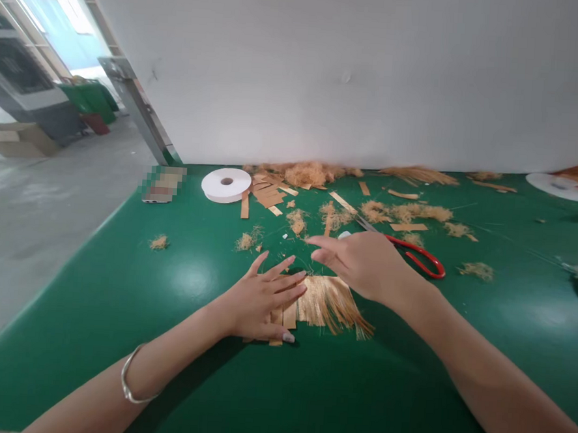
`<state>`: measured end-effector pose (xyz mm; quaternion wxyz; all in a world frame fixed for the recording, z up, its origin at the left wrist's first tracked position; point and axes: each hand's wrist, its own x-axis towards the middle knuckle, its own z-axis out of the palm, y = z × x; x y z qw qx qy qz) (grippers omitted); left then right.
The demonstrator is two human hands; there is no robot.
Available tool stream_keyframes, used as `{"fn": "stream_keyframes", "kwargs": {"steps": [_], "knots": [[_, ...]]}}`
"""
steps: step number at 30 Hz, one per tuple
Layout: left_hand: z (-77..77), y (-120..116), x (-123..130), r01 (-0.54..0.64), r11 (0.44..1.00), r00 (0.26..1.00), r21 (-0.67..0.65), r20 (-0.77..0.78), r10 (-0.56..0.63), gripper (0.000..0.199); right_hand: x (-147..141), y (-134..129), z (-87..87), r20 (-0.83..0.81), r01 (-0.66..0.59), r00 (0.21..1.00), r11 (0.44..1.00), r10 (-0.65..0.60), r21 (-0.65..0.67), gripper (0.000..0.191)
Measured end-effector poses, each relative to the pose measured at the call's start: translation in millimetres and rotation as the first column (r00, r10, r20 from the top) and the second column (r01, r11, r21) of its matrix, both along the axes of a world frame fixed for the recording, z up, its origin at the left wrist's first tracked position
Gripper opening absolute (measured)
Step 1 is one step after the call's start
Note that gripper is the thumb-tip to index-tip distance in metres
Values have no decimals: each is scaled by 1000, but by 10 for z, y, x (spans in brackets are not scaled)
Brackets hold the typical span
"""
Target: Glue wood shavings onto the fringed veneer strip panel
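Note:
Palm down, my left hand [267, 300] lies with fingers spread over several flat tan strips [289, 316] and the left end of a golden-brown fibre fringe [319, 301]. The fringe's loose, frayed ends fan out to the right on the green table [200, 381]. Above its upper right edge hovers my right hand [369, 264], index finger and thumb pointing left with a gap between them. I see nothing held there; the other fingers are hidden. Just behind this hand lie red-handled scissors [426, 263], blades pointing up-left. A small white object [344, 235] shows beside the knuckles.
A white tape roll [225, 185] and a pixelated flat object [162, 184] lie at the back left. Fluffy fibre scraps [311, 173] and cut strips [268, 195] litter the back, below a white wall [346, 76]. At far right sits a white disc [555, 186] with brown fibres.

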<state>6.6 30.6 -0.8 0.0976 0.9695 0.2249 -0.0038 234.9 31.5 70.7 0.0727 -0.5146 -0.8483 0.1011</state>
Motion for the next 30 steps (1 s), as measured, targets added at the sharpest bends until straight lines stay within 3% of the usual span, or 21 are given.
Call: {"fn": "stream_keyframes", "kwargs": {"steps": [2, 5, 8, 11, 13, 15, 17, 19, 21, 23, 24, 26, 28, 30], "knots": [[5, -2, -1, 4, 1000, 1000, 25, -9, -3, 80, -8, 55, -82, 285, -2, 957, 981, -54, 193, 55], [9, -4, -3, 5, 1000, 1000, 27, 3, -5, 81, 11, 134, -178, 395, -97, 915, 906, -81, 411, 32], [5, -2, -6, 5, 1000, 1000, 3, 21, -6, 81, 55, 175, -198, 262, -51, 956, 804, -132, 592, 33], [-1, 0, -7, -1, 1000, 1000, -11, 31, 1, 81, 99, 206, -186, -15, 98, 994, 785, -113, 611, 28], [-2, 1, -7, -1, 1000, 1000, -18, 31, 2, 81, 126, 236, -179, -283, 224, 955, 845, -90, 486, 34], [-2, 2, -7, 1, 1000, 1000, -24, 29, -1, 81, 154, 266, -160, -577, 239, 814, 946, -73, 217, 51], [0, 2, -6, 2, 1000, 1000, -25, 30, -1, 82, 184, 274, -114, -769, 49, 632, 995, -98, -86, 63], [6, 0, -4, -2, 1000, 999, -20, 33, 2, 82, 212, 248, -48, -821, -206, 558, 937, -125, -282, 71], [12, -2, 0, -5, 1000, 999, -15, 33, 5, 81, 233, 195, 15, -785, -347, 612, 859, -96, -376, 75], [17, -4, 3, -4, 1000, 1000, -13, 28, 4, 81, 245, 144, 50, -688, -347, 726, 863, -1, -367, 75], [17, -4, 4, -4, 1000, 1000, -13, 24, 4, 81, 248, 128, 54, -605, -296, 794, 905, 56, -305, 70], [13, -3, 3, -3, 1000, 1000, -14, 17, 3, 80, 254, 130, 33, -388, -135, 916, 989, 104, -54, 53], [8, -1, -1, -4, 1000, 1000, -15, 14, 4, 80, 272, 176, -11, -205, 5, 978, 972, 45, 235, 37], [6, 3, -7, -4, 1000, 1000, -14, 18, 4, 80, 307, 244, -58, -142, 95, 989, 912, -41, 398, 36]]}}
